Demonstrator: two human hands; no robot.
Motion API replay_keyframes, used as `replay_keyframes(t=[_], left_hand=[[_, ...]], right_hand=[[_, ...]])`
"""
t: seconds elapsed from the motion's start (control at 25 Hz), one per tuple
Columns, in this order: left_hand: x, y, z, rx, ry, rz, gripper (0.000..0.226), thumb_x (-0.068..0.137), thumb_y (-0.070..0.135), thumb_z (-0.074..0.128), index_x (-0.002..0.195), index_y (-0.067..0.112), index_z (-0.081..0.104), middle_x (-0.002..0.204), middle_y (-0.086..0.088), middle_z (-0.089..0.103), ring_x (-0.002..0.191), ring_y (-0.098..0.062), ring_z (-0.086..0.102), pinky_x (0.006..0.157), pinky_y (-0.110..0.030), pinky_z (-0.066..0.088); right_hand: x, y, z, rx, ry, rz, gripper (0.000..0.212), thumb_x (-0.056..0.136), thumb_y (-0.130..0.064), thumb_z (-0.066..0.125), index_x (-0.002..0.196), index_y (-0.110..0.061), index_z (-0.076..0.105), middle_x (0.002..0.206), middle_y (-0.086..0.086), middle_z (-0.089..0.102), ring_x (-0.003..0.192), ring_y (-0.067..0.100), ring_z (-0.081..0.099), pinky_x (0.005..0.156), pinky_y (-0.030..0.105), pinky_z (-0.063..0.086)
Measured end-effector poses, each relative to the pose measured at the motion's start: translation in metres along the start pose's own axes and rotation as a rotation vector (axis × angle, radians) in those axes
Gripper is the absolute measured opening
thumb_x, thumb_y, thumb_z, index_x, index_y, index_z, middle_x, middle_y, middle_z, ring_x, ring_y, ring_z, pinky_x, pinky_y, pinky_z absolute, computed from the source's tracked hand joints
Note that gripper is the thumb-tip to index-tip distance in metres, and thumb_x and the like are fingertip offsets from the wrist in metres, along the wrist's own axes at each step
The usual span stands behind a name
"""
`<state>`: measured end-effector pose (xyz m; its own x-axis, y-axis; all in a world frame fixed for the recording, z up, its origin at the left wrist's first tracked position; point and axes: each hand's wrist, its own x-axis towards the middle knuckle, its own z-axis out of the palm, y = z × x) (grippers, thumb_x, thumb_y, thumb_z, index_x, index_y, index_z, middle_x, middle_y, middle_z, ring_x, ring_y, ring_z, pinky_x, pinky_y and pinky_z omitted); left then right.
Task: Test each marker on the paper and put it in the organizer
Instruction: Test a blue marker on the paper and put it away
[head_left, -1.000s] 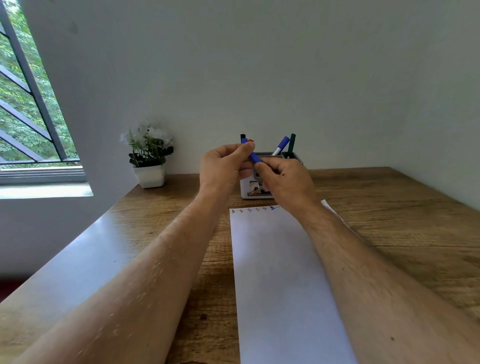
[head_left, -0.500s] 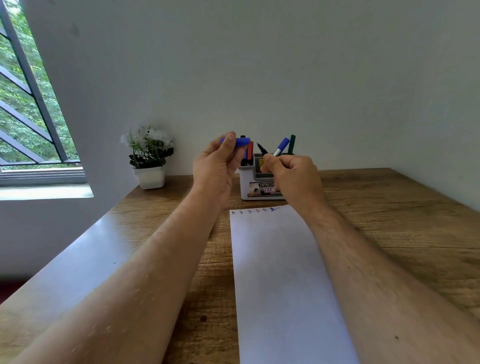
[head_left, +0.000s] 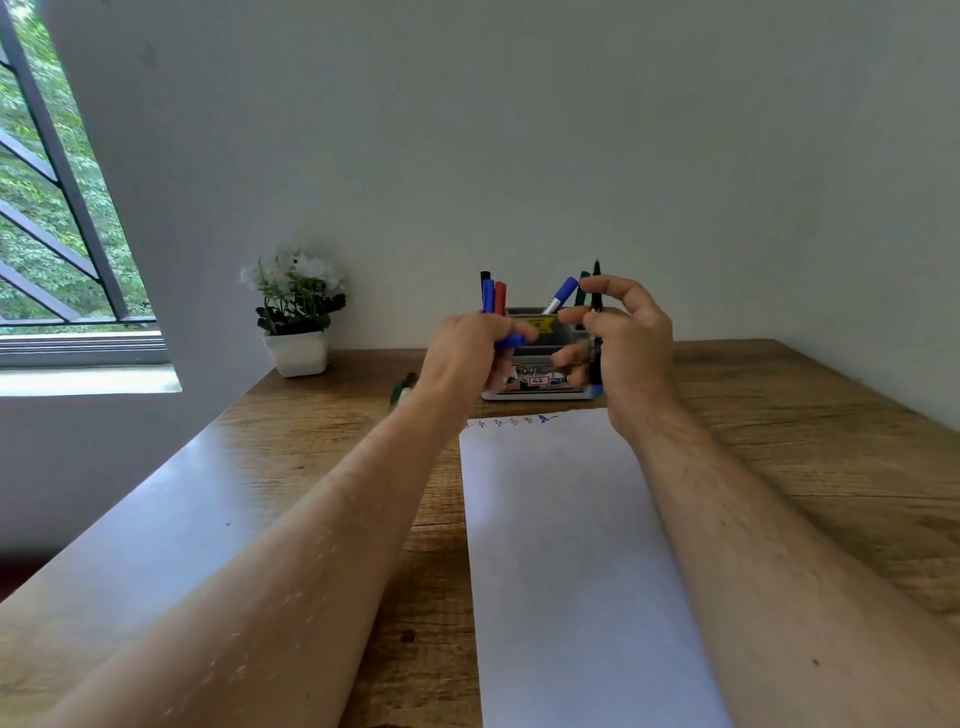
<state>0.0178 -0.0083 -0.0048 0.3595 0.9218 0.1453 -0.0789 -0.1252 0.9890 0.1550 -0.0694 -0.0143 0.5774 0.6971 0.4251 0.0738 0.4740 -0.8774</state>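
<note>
My right hand (head_left: 631, 345) grips an uncapped marker (head_left: 597, 291) upright, its dark tip pointing up, right in front of the organizer (head_left: 540, 391). My left hand (head_left: 465, 358) is closed around the blue cap (head_left: 511, 341), a short gap to the left of the marker. Black, blue and red markers (head_left: 492, 295) stand in the organizer's left side, with a blue-capped one (head_left: 563, 291) and a green one (head_left: 582, 288) on the right. The white paper (head_left: 566, 545) lies lengthwise before me, with a row of small scribbles (head_left: 514, 421) at its far edge.
A green marker (head_left: 402, 388) lies on the wooden table (head_left: 831, 441) just behind my left wrist. A small white pot with a flowering plant (head_left: 298, 317) stands at the back left near the wall. A barred window (head_left: 57, 208) is at the far left.
The cap has come off the marker. My left hand has dropped lower with the cap, and my right hand has shifted right and turned the marker tip up.
</note>
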Motion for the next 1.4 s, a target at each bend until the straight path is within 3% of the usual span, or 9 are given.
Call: replay_keyframes(t=[0.12, 0.2, 0.28, 0.4, 0.52, 0.64, 0.96, 1.12, 1.4], left_hand=[[0.005, 0.004, 0.007, 0.288, 0.086, -0.139, 0.004, 0.079, 0.009, 0.061, 0.076, 0.011, 0.063, 0.061, 0.003, 0.062, 0.057, -0.009, 0.05, 0.049, -0.023, 0.04], [0.011, 0.005, 0.009, 0.486, 0.105, -0.216, 0.017, 0.081, 0.014, 0.073, 0.079, 0.014, 0.057, 0.063, 0.003, 0.06, 0.062, -0.011, 0.049, 0.052, -0.025, 0.039], [0.015, -0.004, 0.01, 0.713, 0.042, -0.092, 0.016, 0.082, 0.024, 0.076, 0.083, 0.015, 0.063, 0.075, 0.003, 0.059, 0.067, -0.011, 0.055, 0.056, -0.025, 0.046], [0.009, -0.018, 0.007, 0.786, 0.005, 0.053, 0.014, 0.086, 0.029, 0.071, 0.096, 0.02, 0.075, 0.088, 0.003, 0.07, 0.078, -0.011, 0.064, 0.073, -0.03, 0.058], [0.008, -0.024, 0.008, 0.951, -0.106, 0.024, 0.027, 0.082, 0.028, 0.077, 0.108, 0.022, 0.074, 0.105, 0.002, 0.071, 0.089, -0.014, 0.063, 0.085, -0.032, 0.055], [0.008, -0.029, 0.011, 1.092, -0.207, -0.008, 0.038, 0.08, 0.033, 0.079, 0.117, 0.024, 0.072, 0.115, 0.001, 0.069, 0.101, -0.018, 0.061, 0.092, -0.034, 0.05], [0.012, -0.035, 0.011, 1.072, -0.266, 0.025, 0.035, 0.084, 0.028, 0.076, 0.119, 0.028, 0.071, 0.124, 0.0, 0.066, 0.101, -0.015, 0.056, 0.093, -0.032, 0.045], [0.014, -0.035, 0.011, 1.075, -0.281, 0.028, 0.035, 0.085, 0.027, 0.075, 0.12, 0.028, 0.07, 0.125, -0.001, 0.066, 0.105, -0.017, 0.057, 0.095, -0.034, 0.046], [0.013, -0.035, 0.011, 1.068, -0.299, 0.042, 0.034, 0.086, 0.026, 0.074, 0.12, 0.03, 0.07, 0.124, 0.0, 0.065, 0.097, -0.013, 0.052, 0.09, -0.031, 0.044]], right_hand=[[0.0, 0.001, -0.004, 0.016, 0.002, 0.016, 0.025, 0.091, -0.008, 0.045, 0.099, -0.02, 0.065, 0.094, 0.009, 0.076, 0.054, 0.023, 0.069, 0.04, 0.026, 0.05], [-0.001, 0.006, -0.005, -0.104, 0.007, 0.034, 0.013, 0.094, -0.012, 0.054, 0.094, -0.019, 0.064, 0.083, 0.006, 0.075, 0.052, 0.019, 0.067, 0.042, 0.026, 0.05], [-0.004, 0.012, -0.006, -0.248, 0.008, 0.033, 0.02, 0.098, -0.023, 0.057, 0.082, -0.014, 0.066, 0.063, 0.004, 0.066, 0.042, 0.011, 0.057, 0.04, 0.021, 0.043], [-0.006, 0.015, -0.008, -0.286, -0.004, -0.052, 0.041, 0.1, -0.026, 0.052, 0.066, -0.009, 0.065, 0.043, -0.005, 0.052, 0.037, 0.006, 0.046, 0.039, 0.017, 0.037], [-0.004, 0.012, -0.012, -0.254, -0.1, -0.014, 0.032, 0.098, -0.015, 0.051, 0.073, -0.008, 0.069, 0.046, 0.001, 0.056, 0.035, 0.01, 0.047, 0.036, 0.018, 0.036], [-0.002, 0.018, -0.017, -0.474, -0.195, 0.127, 0.02, 0.091, -0.012, 0.06, 0.075, -0.008, 0.071, 0.058, 0.012, 0.062, 0.039, 0.016, 0.051, 0.038, 0.022, 0.038], [0.002, 0.033, -0.021, -0.688, -0.143, 0.212, 0.015, 0.085, -0.02, 0.065, 0.072, -0.014, 0.059, 0.066, 0.01, 0.071, 0.05, 0.016, 0.06, 0.047, 0.026, 0.045], [0.005, 0.035, -0.02, -0.778, -0.095, 0.147, 0.02, 0.079, -0.027, 0.067, 0.067, -0.015, 0.055, 0.072, 0.006, 0.068, 0.062, 0.014, 0.058, 0.053, 0.024, 0.038], [0.005, 0.038, -0.018, -0.815, -0.114, 0.127, 0.024, 0.083, -0.029, 0.067, 0.066, -0.017, 0.053, 0.071, 0.003, 0.064, 0.059, 0.011, 0.054, 0.049, 0.022, 0.033]])
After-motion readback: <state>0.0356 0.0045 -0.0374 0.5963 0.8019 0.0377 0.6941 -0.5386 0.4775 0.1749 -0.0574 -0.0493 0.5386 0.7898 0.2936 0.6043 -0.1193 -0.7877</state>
